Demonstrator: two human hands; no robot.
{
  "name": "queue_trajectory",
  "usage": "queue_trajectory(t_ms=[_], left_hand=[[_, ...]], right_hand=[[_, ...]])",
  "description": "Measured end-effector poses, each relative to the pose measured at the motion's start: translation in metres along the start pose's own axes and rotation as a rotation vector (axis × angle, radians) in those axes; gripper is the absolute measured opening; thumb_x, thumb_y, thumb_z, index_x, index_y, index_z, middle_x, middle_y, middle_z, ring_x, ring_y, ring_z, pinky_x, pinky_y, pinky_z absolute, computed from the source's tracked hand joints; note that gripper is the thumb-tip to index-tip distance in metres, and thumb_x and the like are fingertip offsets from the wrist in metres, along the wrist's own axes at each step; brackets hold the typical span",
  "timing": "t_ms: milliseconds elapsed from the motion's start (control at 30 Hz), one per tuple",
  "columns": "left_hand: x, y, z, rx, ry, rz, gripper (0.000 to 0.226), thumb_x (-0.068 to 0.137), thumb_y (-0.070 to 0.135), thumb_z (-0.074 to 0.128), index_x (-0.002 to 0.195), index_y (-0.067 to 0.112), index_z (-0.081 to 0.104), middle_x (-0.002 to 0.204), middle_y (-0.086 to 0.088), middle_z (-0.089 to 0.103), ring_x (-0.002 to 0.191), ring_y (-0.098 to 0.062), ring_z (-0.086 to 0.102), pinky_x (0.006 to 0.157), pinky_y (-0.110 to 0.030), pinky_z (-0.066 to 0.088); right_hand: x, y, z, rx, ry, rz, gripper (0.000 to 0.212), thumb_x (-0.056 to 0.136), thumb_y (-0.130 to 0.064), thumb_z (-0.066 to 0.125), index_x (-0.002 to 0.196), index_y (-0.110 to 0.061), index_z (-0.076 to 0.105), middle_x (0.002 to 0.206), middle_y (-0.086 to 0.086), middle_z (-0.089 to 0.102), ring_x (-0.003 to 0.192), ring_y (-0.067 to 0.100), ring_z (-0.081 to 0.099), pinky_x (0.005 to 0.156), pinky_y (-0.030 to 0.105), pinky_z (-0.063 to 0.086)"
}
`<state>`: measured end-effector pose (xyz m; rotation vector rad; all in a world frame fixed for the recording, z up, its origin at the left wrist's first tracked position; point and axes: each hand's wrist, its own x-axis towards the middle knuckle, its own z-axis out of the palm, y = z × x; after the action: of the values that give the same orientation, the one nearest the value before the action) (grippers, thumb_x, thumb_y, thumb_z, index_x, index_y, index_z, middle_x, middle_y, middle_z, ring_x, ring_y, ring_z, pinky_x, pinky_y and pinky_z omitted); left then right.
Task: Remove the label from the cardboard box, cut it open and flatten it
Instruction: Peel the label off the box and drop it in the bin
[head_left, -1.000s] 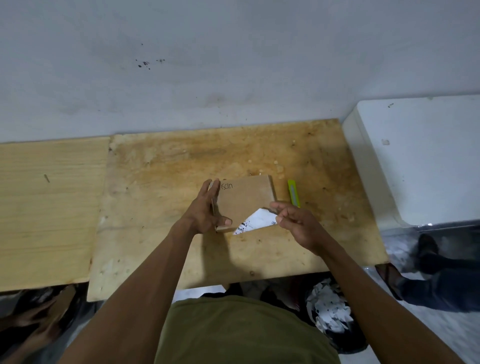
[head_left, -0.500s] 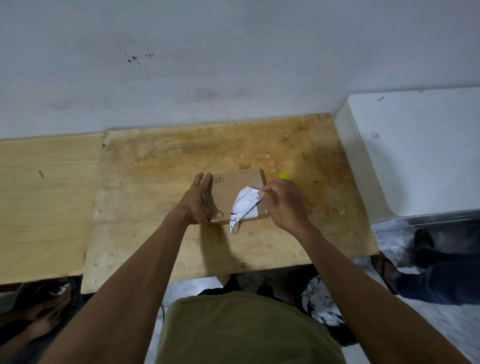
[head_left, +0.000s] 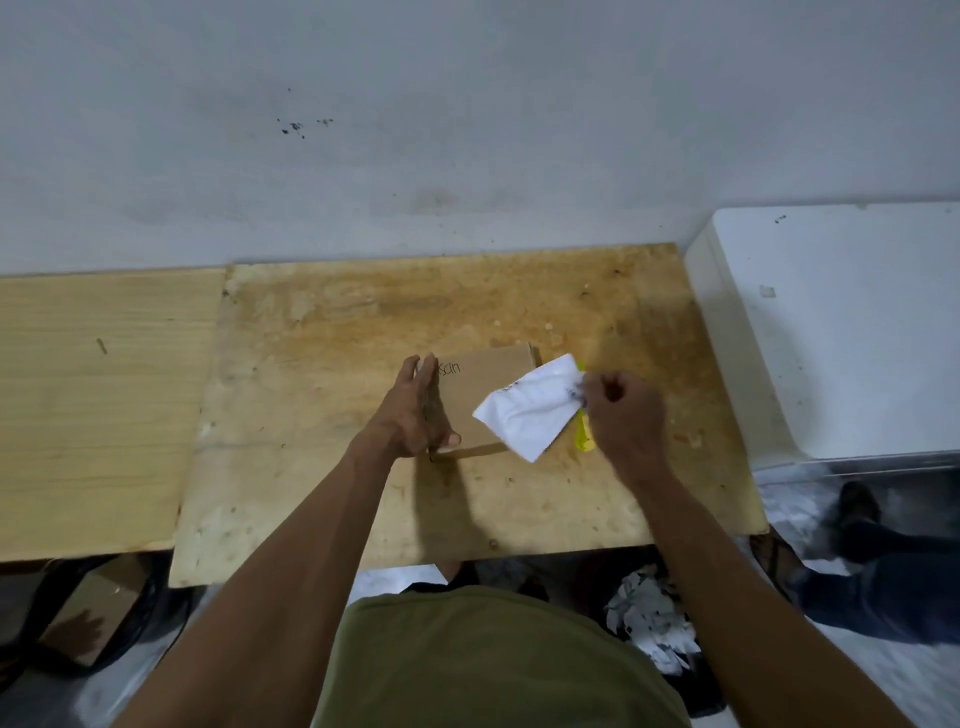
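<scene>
A small brown cardboard box (head_left: 485, 382) with handwriting on top lies flat on the stained plywood board (head_left: 322, 415). My left hand (head_left: 415, 415) grips the box's left edge, thumb on its near corner. My right hand (head_left: 621, 410) pinches the white paper label (head_left: 530, 410), which hangs peeled off over the box's right side; whether any part still sticks to the box is hidden. A yellow-green utility knife (head_left: 584, 434) lies on the board just right of the box, mostly covered by the label and my right hand.
A white box-like appliance (head_left: 841, 322) stands right of the board. A paler wooden board (head_left: 98, 405) adjoins on the left. A grey wall rises behind. Below the front edge are crumpled paper scraps (head_left: 652, 626), another person's legs (head_left: 883, 566) at right and a cardboard piece (head_left: 98, 608) at left.
My right hand has pulled the label up and to the right, off the box's top face. The left hand keeps holding the box's left edge.
</scene>
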<state>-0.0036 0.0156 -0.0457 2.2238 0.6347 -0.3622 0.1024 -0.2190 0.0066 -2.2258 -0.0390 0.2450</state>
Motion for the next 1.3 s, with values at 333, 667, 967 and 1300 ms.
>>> queue_trajectory(t_ms=[333,667,967,1300], left_hand=[[-0.013,0.019,-0.006,0.084,-0.015,0.004,0.126,0.063,0.024,0.09,0.155,0.011,0.005,0.161,-0.011,-0.01,0.149,-0.025,0.01,0.109,-0.02,0.022],[-0.049,0.075,-0.018,-0.207,0.394,0.221,0.046,0.083,0.043,0.061,0.123,0.022,0.065,0.135,0.005,0.056,0.128,-0.014,0.048,0.102,-0.029,0.039],[-0.071,0.117,0.01,0.1,0.431,0.484,0.019,0.084,0.026,0.073,0.098,0.015,0.075,0.1,0.007,0.072,0.106,-0.019,0.054,0.086,-0.029,0.045],[-0.096,0.16,0.041,0.158,0.353,0.525,0.013,0.089,0.027,0.066,0.084,0.017,0.073,0.078,-0.001,0.072,0.071,-0.023,0.061,0.06,-0.036,0.047]], right_hand=[[0.003,-0.019,-0.023,0.179,0.013,0.036,0.015,0.077,-0.034,0.07,0.072,-0.02,0.073,0.065,-0.004,0.071,0.064,0.011,0.065,0.07,0.037,0.057],[-0.024,-0.02,-0.027,0.271,0.035,0.131,0.019,0.08,-0.029,0.07,0.067,-0.016,0.067,0.063,0.005,0.07,0.067,0.019,0.072,0.061,0.033,0.055],[-0.043,-0.019,-0.054,0.416,-0.108,0.166,0.013,0.084,-0.027,0.072,0.077,-0.016,0.072,0.068,0.001,0.074,0.065,0.013,0.072,0.063,0.033,0.054],[-0.054,0.014,-0.098,-0.281,-0.11,-0.599,0.021,0.091,-0.029,0.061,0.106,-0.02,0.072,0.101,-0.006,0.065,0.102,0.02,0.048,0.082,0.036,0.046]])
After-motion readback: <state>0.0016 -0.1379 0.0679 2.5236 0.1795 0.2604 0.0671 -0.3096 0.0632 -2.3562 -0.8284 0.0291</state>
